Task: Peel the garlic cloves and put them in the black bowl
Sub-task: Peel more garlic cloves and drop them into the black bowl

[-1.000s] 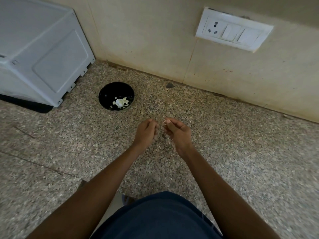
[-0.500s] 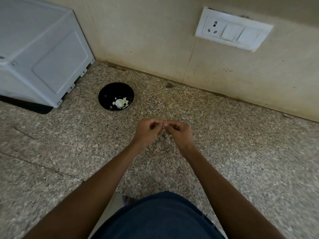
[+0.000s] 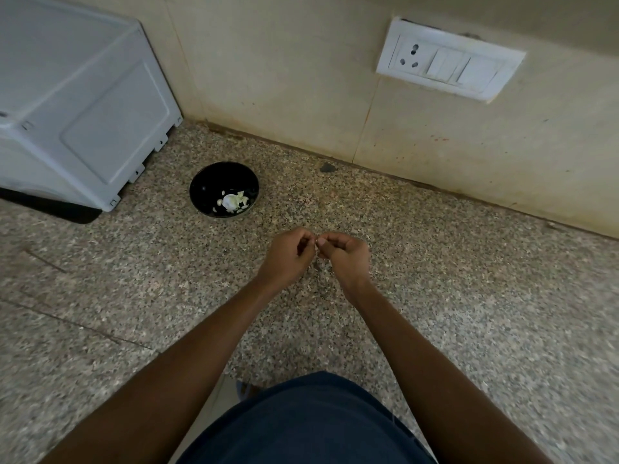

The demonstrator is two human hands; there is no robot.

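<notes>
A black bowl (image 3: 205, 190) stands on the speckled granite counter, left of and beyond my hands. Inside it lie pale garlic pieces (image 3: 232, 201) and bits of skin. My left hand (image 3: 288, 256) and my right hand (image 3: 345, 254) meet fingertip to fingertip above the counter, both curled. A tiny pale sliver of a garlic clove (image 3: 316, 241) shows between the fingertips; the rest of it is hidden by the fingers.
A white appliance (image 3: 77, 105) sits at the far left on a dark base. The beige tiled wall runs along the back, with a white socket and switch plate (image 3: 449, 60). A small dark chip (image 3: 327, 167) lies by the wall. My dark blue clothing fills the bottom edge.
My two hands were a little apart one second ago; they have come together, fingertips now touching around the small clove. The bowl has not moved.
</notes>
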